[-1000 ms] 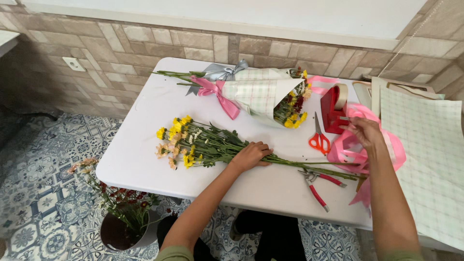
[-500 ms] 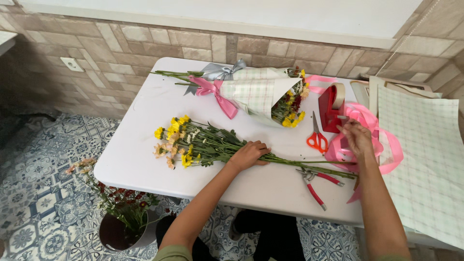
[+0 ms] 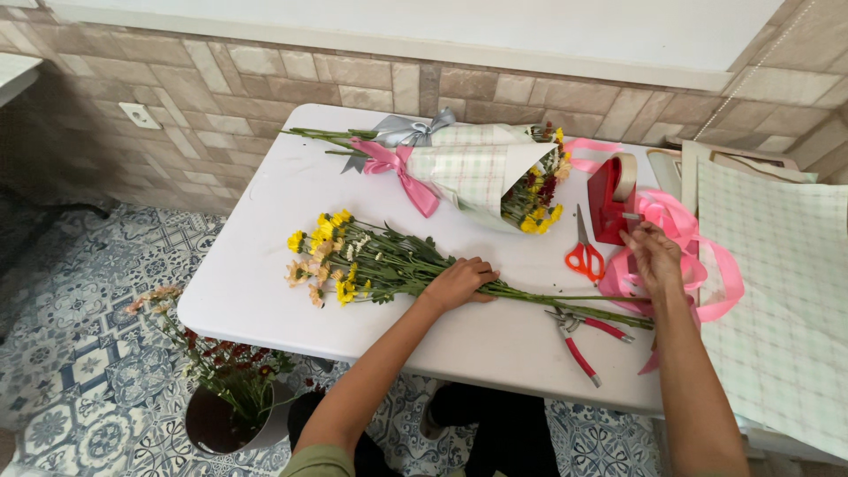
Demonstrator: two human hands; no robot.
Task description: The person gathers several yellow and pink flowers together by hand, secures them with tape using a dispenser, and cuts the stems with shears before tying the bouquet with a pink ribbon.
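My left hand (image 3: 458, 282) grips the stems of a loose bunch of yellow and pale flowers (image 3: 344, 258) lying across the white table (image 3: 256, 300). My right hand (image 3: 655, 256) reaches into a heap of pink ribbon (image 3: 698, 256), fingers pinched on a strand beside a red tape dispenser (image 3: 609, 199). Between the hands lie orange-handled scissors (image 3: 584, 254) and red-handled pruning shears (image 3: 583, 340).
A finished bouquet (image 3: 481, 168) in checked paper with grey and pink bows lies at the back of the table. Sheets of checked wrapping paper (image 3: 777, 291) cover the right side. A bucket of dark red flowers (image 3: 231, 389) stands on the tiled floor below the table's left edge.
My right hand has drawn back toward me and leftward over the ribbon heap. My left hand stays on the stems.
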